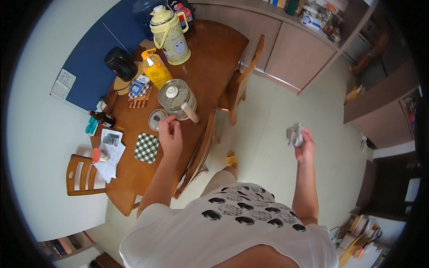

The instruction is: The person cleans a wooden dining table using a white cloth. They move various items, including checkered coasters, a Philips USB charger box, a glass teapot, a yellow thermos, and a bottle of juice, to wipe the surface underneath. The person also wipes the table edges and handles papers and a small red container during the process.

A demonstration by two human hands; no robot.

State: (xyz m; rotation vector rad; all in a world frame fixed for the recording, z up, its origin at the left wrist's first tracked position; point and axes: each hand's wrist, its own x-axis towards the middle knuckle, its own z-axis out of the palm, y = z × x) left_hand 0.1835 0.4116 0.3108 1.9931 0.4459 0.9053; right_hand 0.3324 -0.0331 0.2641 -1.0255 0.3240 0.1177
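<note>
My left hand (171, 137) is over the wooden dining table (214, 67), fingers loosely curled with a gap to the thumb, and nothing shows in it. Its fingertips overlap the edge of a small round glass lid or dish (157, 119); whether they touch it I cannot tell. Just beyond stands a glass pot (177, 104) with its clear lid (172, 92) on and a pale handle (190, 113) pointing towards me. Out to the right, above the floor, my right hand (305, 145) grips a crumpled grey cloth (294, 135).
A yellow thermos (172, 40), a juice bottle (156, 70) and a black kettle (120, 63) stand farther back. Left of my hand lie a checked coaster (146, 148) and papers (112, 147) under a red-lidded jar (100, 155). Wooden chairs (246, 77) flank the table.
</note>
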